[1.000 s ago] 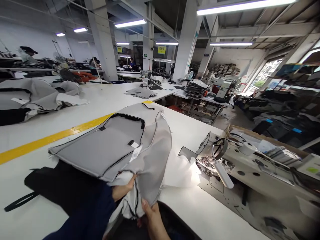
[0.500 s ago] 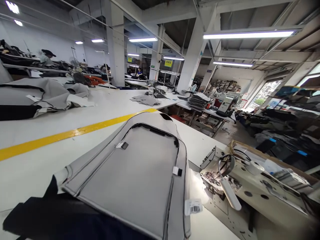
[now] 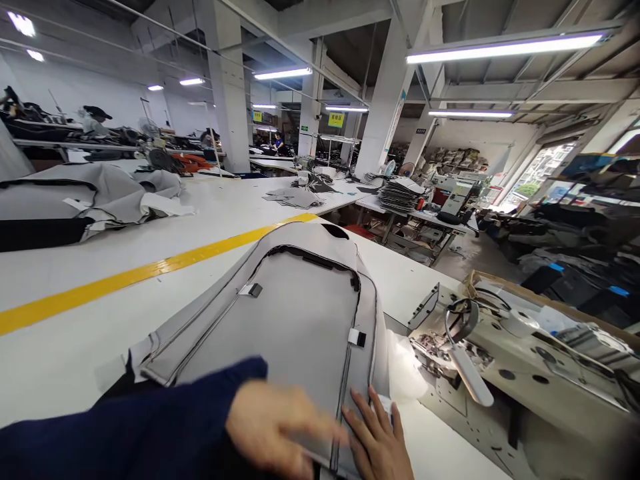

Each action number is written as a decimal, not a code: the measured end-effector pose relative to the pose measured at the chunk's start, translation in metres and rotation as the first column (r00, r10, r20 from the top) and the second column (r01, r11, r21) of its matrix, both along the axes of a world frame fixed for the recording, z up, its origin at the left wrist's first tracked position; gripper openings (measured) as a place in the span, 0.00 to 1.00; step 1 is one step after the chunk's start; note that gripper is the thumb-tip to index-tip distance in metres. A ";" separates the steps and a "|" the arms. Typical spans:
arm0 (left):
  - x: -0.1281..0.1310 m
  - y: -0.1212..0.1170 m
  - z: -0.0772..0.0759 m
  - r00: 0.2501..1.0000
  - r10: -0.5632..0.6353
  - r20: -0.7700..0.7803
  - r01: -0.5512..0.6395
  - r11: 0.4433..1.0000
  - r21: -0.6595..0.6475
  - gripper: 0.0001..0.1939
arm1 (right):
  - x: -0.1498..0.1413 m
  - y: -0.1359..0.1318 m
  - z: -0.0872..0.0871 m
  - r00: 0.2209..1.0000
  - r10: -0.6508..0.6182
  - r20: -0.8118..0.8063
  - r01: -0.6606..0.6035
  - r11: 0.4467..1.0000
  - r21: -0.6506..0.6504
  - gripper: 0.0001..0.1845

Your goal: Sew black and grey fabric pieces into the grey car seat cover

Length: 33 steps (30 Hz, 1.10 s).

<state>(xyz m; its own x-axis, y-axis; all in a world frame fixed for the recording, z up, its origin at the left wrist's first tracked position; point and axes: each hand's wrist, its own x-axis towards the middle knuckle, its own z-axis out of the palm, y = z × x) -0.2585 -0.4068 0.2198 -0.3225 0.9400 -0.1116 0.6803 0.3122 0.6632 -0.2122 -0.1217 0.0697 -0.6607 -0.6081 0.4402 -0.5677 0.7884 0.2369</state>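
Right grip (image 3: 377, 437) lies open and flat, fingers spread, on the grey fabric cover (image 3: 295, 320) at about its 5 o'clock, touching it without grasping anything. Left grip (image 3: 275, 423), blurred and also open, is over the cover's 6 o'clock edge, fingers toward 4 o'clock; whether it touches the fabric I cannot tell. On the white counter (image 3: 50, 380), the cover fills the centre of the view, with a sewing machine (image 3: 540, 380) at its 3 o'clock. A white label (image 3: 385, 403) at the cover's 4 o'clock is mostly hidden by the right fingers; half a second ago it lay in full view with a barcode. Far off at 12 o'clock hangs a yellow sign (image 3: 336, 120) with dark characters, too small to read surely; another yellow sign (image 3: 257, 116) is at 11. Neither hand showed half a second ago; a second ago both clutched the cover, then askew, by its near end.
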 end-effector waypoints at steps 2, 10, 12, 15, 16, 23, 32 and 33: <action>-0.049 -0.029 0.012 0.895 0.393 -0.212 -0.373 0.919 0.129 0.23 | 0.005 0.008 -0.011 0.998 -0.030 -0.047 0.031 0.999 0.023 0.27; -0.261 -0.096 -0.013 0.232 0.767 -0.598 -0.739 0.539 0.404 0.17 | 0.028 -0.005 -0.018 0.960 -0.231 0.156 0.257 0.951 -0.170 0.29; -0.282 -0.096 -0.023 0.321 0.678 -0.661 -0.740 0.616 0.272 0.16 | 0.035 -0.012 -0.013 0.938 -0.271 0.214 0.318 0.921 -0.227 0.28; -0.294 -0.097 -0.032 0.377 0.621 -0.687 -0.741 0.647 0.178 0.18 | 0.041 -0.019 -0.006 0.918 -0.302 0.256 0.370 0.884 -0.284 0.27; -0.295 -0.097 -0.036 0.378 0.621 -0.687 -0.750 0.641 0.166 0.18 | 0.043 -0.020 -0.005 0.909 -0.319 0.268 0.394 0.866 -0.309 0.26; -0.286 -0.089 -0.091 0.439 0.604 -0.665 -0.819 0.574 -0.020 0.18 | 0.051 -0.016 -0.013 0.789 -0.359 0.499 0.606 0.591 -0.533 0.34; -0.230 0.019 -0.079 0.549 0.589 -0.593 -0.631 0.758 0.169 0.28 | 0.042 -0.002 -0.038 0.806 -0.216 0.551 0.587 0.410 -0.698 0.35; -0.220 0.036 -0.082 0.671 0.504 -0.544 -0.592 0.806 0.016 0.28 | 0.040 -0.001 -0.040 0.804 -0.213 0.555 0.591 0.389 -0.707 0.34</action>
<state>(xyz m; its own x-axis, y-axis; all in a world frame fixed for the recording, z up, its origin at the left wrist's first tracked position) -0.4786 -0.3705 0.1382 -0.8227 0.5601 0.0969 0.5677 0.8007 0.1914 -0.1727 -0.1232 0.0298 -0.9192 0.2986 0.2565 -0.0066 0.6399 -0.7684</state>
